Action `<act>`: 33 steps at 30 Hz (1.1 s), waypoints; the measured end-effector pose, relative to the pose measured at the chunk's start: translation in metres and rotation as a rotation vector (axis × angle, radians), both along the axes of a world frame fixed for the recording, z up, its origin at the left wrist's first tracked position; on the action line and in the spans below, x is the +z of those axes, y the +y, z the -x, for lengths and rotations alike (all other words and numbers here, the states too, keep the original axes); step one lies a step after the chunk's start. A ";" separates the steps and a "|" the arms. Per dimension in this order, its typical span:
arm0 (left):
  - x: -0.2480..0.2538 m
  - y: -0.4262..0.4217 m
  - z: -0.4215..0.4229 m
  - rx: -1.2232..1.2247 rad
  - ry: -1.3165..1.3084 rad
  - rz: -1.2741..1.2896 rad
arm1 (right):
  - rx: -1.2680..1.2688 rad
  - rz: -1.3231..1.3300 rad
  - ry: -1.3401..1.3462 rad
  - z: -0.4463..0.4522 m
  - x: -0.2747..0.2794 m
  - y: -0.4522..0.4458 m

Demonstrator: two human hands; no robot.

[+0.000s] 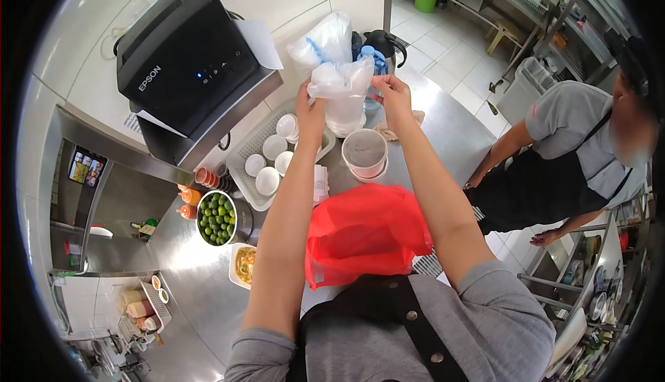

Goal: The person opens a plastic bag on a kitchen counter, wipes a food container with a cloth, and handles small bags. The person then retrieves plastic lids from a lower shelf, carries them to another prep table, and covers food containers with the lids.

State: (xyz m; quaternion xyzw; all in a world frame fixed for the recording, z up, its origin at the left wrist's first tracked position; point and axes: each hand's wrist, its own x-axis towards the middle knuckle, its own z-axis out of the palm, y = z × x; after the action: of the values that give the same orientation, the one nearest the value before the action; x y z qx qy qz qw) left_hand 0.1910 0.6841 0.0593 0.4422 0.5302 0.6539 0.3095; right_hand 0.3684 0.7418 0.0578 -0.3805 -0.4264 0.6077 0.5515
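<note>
Both my hands are raised over the far part of the steel counter, around a clear plastic bag (341, 81). My left hand (313, 110) is closed on the bag's left side. At the bag's right edge, my right hand (393, 99) has its fingers pinched together; what lies between them is too small to tell. Just nearer to me stands a lidded clear tub (365, 150) on the counter. A red bag (367, 233) lies between my forearms, close to my body. White cups (267, 180) sit in a grey basket (242, 178) left of my hands.
A black printer (176, 70) is on a raised shelf at the left. Below it stand a pot of green limes (216, 218) and a food container (242, 264). A dark jug (385, 41) is behind the bags. Another person (564, 153) stands at the right.
</note>
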 end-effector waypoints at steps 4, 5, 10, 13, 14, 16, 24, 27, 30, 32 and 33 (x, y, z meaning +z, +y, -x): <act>-0.008 0.003 -0.007 0.031 0.024 -0.034 | 0.020 0.094 -0.017 0.009 -0.009 0.008; -0.010 0.006 -0.005 0.011 0.009 -0.011 | 0.033 0.098 -0.034 0.007 -0.013 0.010; 0.009 0.008 -0.004 -0.038 -0.042 -0.025 | 0.005 0.040 -0.157 0.006 -0.009 0.014; 0.022 0.005 -0.006 -0.067 -0.118 0.045 | 0.022 -0.012 -0.175 0.006 -0.003 0.013; 0.018 0.006 -0.004 -0.075 -0.112 0.053 | 0.035 -0.001 -0.101 0.005 0.000 0.013; 0.012 0.009 0.000 -0.090 -0.099 0.070 | 0.061 0.024 0.047 0.005 0.014 0.008; -0.011 0.008 -0.005 -0.103 -0.199 0.065 | 0.045 -0.029 0.101 0.015 -0.010 0.013; -0.008 0.004 -0.009 -0.082 -0.235 0.084 | 0.058 -0.086 0.065 0.016 -0.010 0.012; 0.001 0.002 -0.013 -0.094 -0.278 0.083 | 0.005 -0.062 0.069 0.013 0.001 0.008; 0.000 0.003 -0.010 -0.126 -0.294 0.060 | -0.011 -0.090 0.119 0.009 0.008 0.000; -0.001 0.004 -0.008 -0.149 -0.293 0.037 | 0.002 -0.140 0.161 0.008 0.012 -0.005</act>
State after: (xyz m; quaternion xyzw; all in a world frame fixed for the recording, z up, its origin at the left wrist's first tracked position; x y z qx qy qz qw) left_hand 0.1985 0.6882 0.0582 0.3744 0.4571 0.6766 0.4394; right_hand 0.3608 0.7366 0.0700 -0.2904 -0.4224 0.6056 0.6087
